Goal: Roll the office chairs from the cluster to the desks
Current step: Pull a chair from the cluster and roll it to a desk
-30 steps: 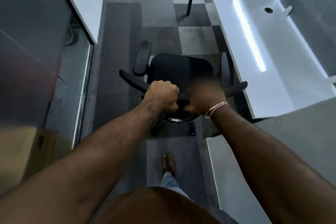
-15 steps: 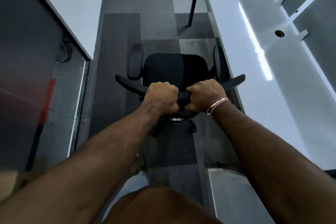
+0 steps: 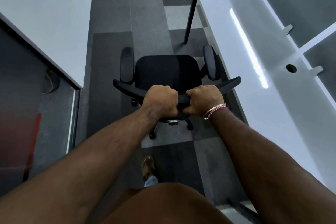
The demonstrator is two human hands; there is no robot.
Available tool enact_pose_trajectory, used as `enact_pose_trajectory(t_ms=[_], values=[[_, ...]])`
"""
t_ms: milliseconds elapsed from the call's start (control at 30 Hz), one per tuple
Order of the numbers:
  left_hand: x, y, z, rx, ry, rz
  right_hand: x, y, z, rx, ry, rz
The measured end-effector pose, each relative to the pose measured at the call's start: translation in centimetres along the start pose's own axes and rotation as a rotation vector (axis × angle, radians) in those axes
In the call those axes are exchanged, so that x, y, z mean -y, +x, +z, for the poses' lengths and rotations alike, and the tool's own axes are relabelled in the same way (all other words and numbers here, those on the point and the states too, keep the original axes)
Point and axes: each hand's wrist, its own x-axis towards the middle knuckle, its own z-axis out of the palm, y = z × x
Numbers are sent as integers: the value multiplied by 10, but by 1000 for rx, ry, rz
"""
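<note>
A black office chair (image 3: 167, 72) with two padded armrests stands in the aisle straight ahead of me, seat facing away. My left hand (image 3: 161, 100) and my right hand (image 3: 204, 101) both grip the top edge of its backrest, side by side. Its castors show below my wrists on the grey carpet. A long white desk (image 3: 245, 78) with cable holes runs along the right, the chair's right armrest close beside its edge.
Another white desk (image 3: 47, 14) lies on the left, with a glass partition (image 3: 36, 114) below it. A black desk leg (image 3: 190, 14) stands ahead on the right. The carpet aisle continues forward between the desks. My sandalled foot (image 3: 148, 166) is behind the chair.
The chair has rolled forward along the aisle with both hands on its backrest; the right desk's near end passed behind, and its far end has come into view.
</note>
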Motion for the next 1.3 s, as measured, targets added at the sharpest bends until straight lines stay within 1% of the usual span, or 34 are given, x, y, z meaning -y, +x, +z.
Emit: enact_pose_trajectory(t_ms=[400, 600, 733, 867, 1000, 1133, 1300], values=[[143, 186, -31, 29, 58, 33, -52, 219, 2, 1, 10, 48], [200, 277, -44, 27, 99, 28, -90, 319, 7, -2, 16, 43], [234, 340, -60, 47, 103, 14, -117, 388, 5, 27, 45, 49], [266, 389, -72, 56, 89, 44, -137, 442, 1, 63, 47, 75], [292, 427, -75, 26, 91, 96, -149, 481, 2, 68, 48, 125], [325, 464, -77, 19, 67, 144, -151, 522, 0, 88, 56, 232], [368, 483, -74, 23, 80, 223, -123, 558, -5, 118, 80, 409]])
